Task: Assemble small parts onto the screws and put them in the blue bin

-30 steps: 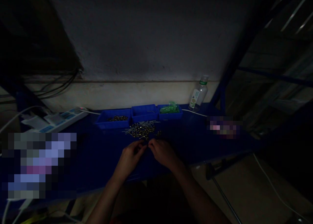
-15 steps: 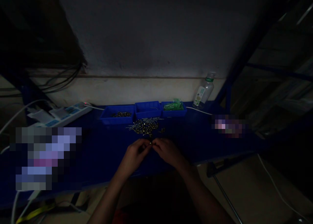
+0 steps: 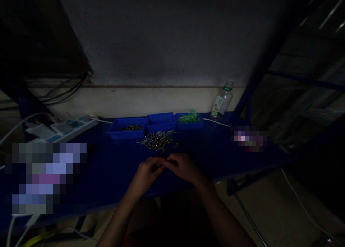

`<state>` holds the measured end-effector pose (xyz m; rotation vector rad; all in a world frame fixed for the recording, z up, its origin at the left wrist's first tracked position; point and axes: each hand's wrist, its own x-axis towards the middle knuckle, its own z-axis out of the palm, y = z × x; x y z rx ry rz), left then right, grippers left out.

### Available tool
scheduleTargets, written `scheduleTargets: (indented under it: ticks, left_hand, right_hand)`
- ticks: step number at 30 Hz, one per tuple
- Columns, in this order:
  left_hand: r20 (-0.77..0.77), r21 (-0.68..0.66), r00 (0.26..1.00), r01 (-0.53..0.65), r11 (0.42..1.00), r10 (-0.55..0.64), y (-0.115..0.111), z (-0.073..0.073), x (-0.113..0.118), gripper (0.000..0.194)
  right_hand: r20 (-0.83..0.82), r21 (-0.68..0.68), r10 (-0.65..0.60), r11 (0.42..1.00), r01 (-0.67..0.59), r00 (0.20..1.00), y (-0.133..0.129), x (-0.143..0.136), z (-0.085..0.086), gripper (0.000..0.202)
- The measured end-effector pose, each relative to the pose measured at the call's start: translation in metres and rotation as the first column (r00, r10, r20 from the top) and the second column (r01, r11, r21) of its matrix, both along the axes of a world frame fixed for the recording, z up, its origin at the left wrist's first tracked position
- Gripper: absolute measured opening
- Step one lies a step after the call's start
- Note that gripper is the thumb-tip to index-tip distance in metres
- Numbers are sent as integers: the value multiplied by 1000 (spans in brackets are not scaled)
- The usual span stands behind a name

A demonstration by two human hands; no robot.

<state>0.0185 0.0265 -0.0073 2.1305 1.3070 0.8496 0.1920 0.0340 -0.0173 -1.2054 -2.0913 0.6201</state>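
My left hand (image 3: pixel 148 171) and my right hand (image 3: pixel 184 166) meet at the fingertips just above the blue table (image 3: pixel 107 175). Both are closed in a pinch, and whatever lies between the fingers is too small and dark to make out. Right beyond them is a loose pile of thin metal pins with brass-coloured heads (image 3: pixel 159 140). A few short brass-coloured pieces (image 3: pixel 176 145) lie at the pile's right side.
Behind the pile stand three blue trays: one with small metal parts (image 3: pixel 113 133), one with a thin wire-like piece (image 3: pixel 159 126), one with green plastic pieces (image 3: pixel 190 126). A clear bottle (image 3: pixel 222 103) leans at the wall. A power strip (image 3: pixel 70 130) lies left.
The fingertips have drawn closer together, and the small shiny piece seen between them earlier is now hidden. The whole view has shifted slightly.
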Motion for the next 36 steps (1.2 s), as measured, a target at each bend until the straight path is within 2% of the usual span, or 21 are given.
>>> scheduleTargets:
  ticks: [10, 15, 19, 27, 36]
  left_hand:
    - [72, -29, 997, 1, 1000, 1, 1, 0, -1, 23]
    - [68, -39, 998, 21, 999, -18, 1, 2, -2, 20]
    - [63, -6, 998, 5, 1000, -4, 1, 1, -2, 20]
    - [37, 63, 999, -7, 998, 5, -1, 2, -1, 21]
    - [52, 74, 999, -9, 997, 6, -2, 0, -2, 20]
  right_hand:
    - [-144, -42, -10, 999, 4, 990, 1, 1, -2, 14]
    - [-138, -76, -20, 997, 9, 990, 2, 1, -5, 13]
    - [-110, -54, -26, 998, 20, 994, 2, 0, -5, 19]
    - [-89, -29, 7, 1000, -9, 996, 0, 0, 1, 16]
    - [-84, -20, 11, 1000, -13, 996, 1, 0, -2, 17]
